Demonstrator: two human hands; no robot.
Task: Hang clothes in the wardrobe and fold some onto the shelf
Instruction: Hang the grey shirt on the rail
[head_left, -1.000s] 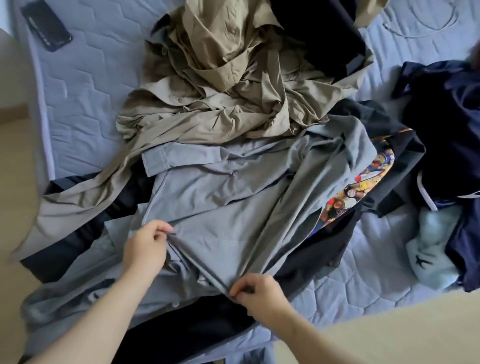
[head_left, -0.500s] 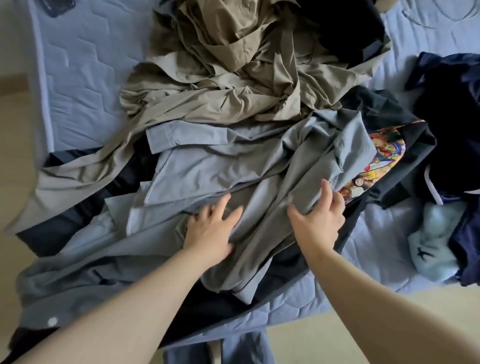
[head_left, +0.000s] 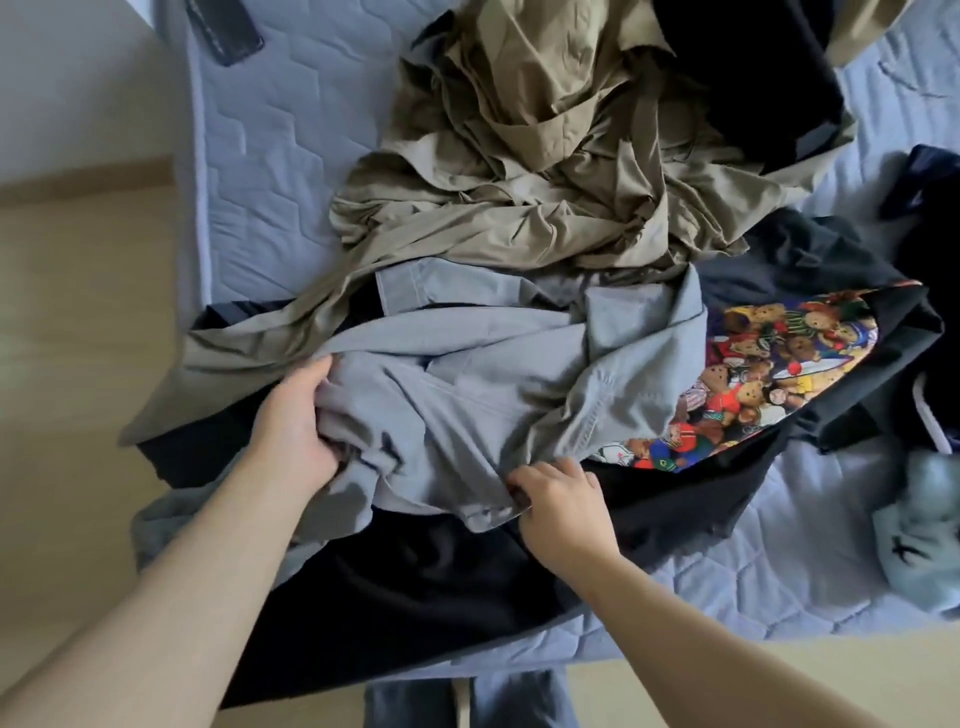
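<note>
left hand (head_left: 298, 421): fingers curled, gripping grey shirt (head_left: 467, 410) | right hand (head_left: 561, 501): fingers pinching shirt hem | bed (head_left: 270, 171)

This is looking like a bedroom in a home. A bed (head_left: 291, 156) with a quilted pale-blue mattress cover is filling most of the view, everyday clothes (head_left: 519, 208) are lying heaped across it, and pale wood-look flooring (head_left: 78, 322) is showing beside and below its edge.
</note>
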